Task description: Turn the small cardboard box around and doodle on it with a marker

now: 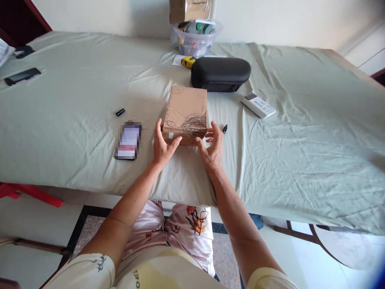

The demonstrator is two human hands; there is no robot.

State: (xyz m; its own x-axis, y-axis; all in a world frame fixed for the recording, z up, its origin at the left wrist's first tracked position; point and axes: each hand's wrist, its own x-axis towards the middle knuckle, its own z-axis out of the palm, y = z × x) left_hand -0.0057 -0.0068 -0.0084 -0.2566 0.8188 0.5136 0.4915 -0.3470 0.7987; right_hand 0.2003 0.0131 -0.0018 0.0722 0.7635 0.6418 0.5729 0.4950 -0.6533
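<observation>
Just one brown box [186,110]: left hand [162,145] clamped on its near corner, right hand [212,147] at the other, fingers spread. One phone [128,141], one black case [220,73] nearby.

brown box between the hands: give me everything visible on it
The brown box is flat, rectangular, closed, cardboard or kraft paper by its look, with black pen scribbles on top and a pale tape strip at its near-left corner. It lies flat on the green sheet. The left hand clasps its near-left corner; the right hand, fingers spread, touches its near edge.
</observation>
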